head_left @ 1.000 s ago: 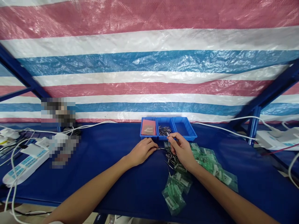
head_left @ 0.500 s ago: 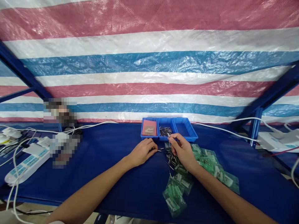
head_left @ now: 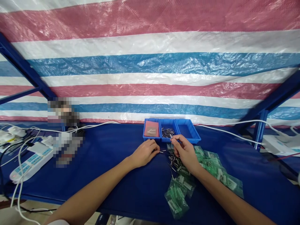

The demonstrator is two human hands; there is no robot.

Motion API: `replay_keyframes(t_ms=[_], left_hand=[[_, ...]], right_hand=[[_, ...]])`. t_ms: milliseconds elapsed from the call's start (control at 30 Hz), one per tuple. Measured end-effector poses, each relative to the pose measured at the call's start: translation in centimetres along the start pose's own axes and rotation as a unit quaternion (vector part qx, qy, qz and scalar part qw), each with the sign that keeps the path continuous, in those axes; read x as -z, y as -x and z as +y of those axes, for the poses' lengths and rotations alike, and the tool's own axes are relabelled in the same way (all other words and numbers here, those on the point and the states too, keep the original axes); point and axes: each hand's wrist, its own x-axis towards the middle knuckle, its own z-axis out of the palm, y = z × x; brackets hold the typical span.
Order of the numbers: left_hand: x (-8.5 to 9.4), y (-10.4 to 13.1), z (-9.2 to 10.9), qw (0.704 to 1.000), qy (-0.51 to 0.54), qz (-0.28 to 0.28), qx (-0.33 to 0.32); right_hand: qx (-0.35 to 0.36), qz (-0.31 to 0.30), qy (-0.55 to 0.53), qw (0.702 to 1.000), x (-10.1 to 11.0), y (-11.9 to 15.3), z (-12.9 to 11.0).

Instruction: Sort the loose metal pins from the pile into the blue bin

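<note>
My left hand [head_left: 145,153] rests low over the blue table, thumb and fingers pinched on a thin metal rod [head_left: 162,151] whose tip points right. My right hand [head_left: 186,153] is raised just in front of the middle blue bin [head_left: 168,121]. Its thumb and forefinger are closed on a small slim metal piece [head_left: 171,136], mostly hidden by the fingers. Beneath and left of that hand lies a loose pile of dark metal rods [head_left: 172,162], partly covered. More short metal rods [head_left: 167,132] lie inside the middle bin.
Green-tinted clear packets [head_left: 217,170] spread right of and below my right hand. The left bin [head_left: 145,125] holds a pink sheet [head_left: 152,125]; a right bin [head_left: 189,125] adjoins. A white power strip [head_left: 31,162] with cables lies left. Striped sheeting [head_left: 150,65] hangs behind.
The scene has shifted slightly rightward in view. Both hands keep their pinched grips, with almost no movement relative to the bins and the pile.
</note>
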Motion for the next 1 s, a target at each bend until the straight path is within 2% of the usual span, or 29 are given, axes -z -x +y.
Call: replay_keyframes(t_ms=[1000], left_hand=[[-0.22, -0.16, -0.11, 1.000, -0.013, -0.003, 0.006]], right_hand=[[0.005, -0.002, 0.013, 1.000, -0.17, 0.03, -0.23]])
